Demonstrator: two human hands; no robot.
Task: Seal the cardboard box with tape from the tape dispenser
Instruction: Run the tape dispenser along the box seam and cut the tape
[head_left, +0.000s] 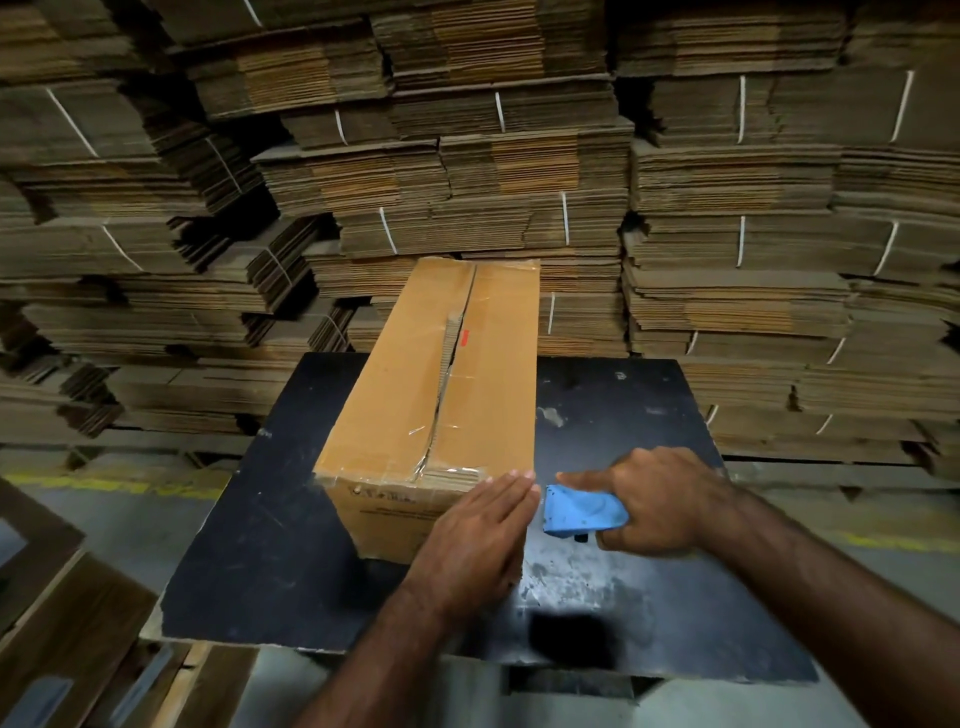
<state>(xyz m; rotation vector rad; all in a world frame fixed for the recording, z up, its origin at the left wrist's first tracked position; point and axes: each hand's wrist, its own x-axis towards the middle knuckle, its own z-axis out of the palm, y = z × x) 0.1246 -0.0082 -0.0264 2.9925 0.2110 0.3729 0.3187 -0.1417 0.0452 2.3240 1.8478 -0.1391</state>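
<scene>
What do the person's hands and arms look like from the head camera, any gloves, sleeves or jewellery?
Both are bare. The left hand and right hand wear no gloves, and no rings, watch or wristband show. Both forearms are uncovered up to the picture's lower edge, with no sleeve in view. No markings or bandages can be seen on either.

We see a long brown cardboard box (441, 384) lying lengthwise away from us, its top flaps closed with clear tape wrinkled along the centre seam. The blue tape dispenser (582, 512) sits just beside its near right corner.
</scene>
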